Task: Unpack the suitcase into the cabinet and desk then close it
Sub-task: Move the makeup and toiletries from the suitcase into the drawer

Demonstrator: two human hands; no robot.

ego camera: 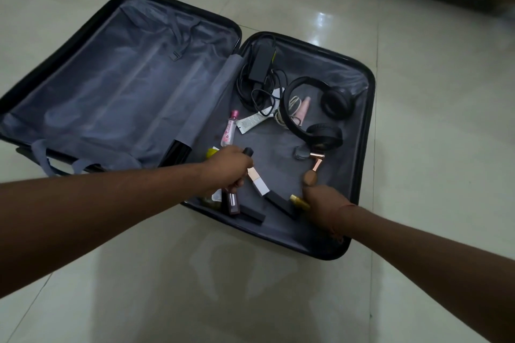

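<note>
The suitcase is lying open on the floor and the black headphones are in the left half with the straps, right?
Not quite. The suitcase is open on the floor, but the head view shows the headphones in the right half, among the cables and bottles. The left half holds only its straps.

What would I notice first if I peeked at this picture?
A big open suitcase lies flat on the shiny floor, its left half bare grey lining. In the right half sit black headphones and a tangled charger. Nearest, the left hand grips a dark tube, and the right hand reaches among small bottles.

Glossy floor tiles (418,147), cloth suitcase lining (111,86)
</note>
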